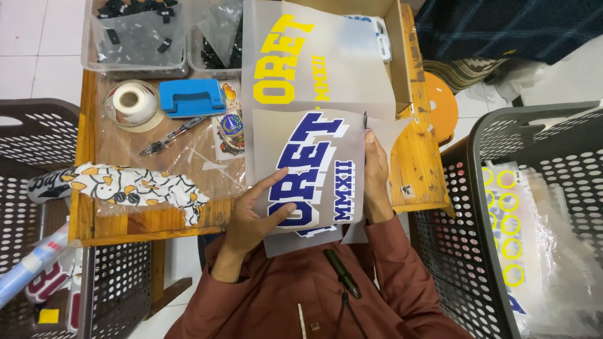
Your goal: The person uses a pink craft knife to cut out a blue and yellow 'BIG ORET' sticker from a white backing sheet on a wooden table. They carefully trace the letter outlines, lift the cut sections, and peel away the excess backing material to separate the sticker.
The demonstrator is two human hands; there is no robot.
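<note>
Head cam, looking down on a small wooden worktable [414, 169]. Person held a translucent film sheet w/ blue-and-white block lettering [314, 172] upright over the near table edge, betw. both hands. Left hand [254, 216] gripped the sheet's lower-left corner: thumb pressed across the front face, other fingers behind, not visible. Right hand [375, 182] ran up the sheet's right edge, fingers together, fingertips pinching near the top-right corner. Sheet's long axis approx. vertical in view, lettering rising toward upper right. Both hands touching it; neither nearer.

Just beyond, a 2nd translucent sheet w/ yellow lettering [314, 56] lay tilted against a wooden box [402, 50]. Left of sheets: roll of white tape [130, 102], blue plastic hole punch [191, 97], metal tweezers [171, 135], patterned white-orange cloth [135, 187]. Dark perforated plastic baskets at both sides; right basket [471, 188] held more printed film.
</note>
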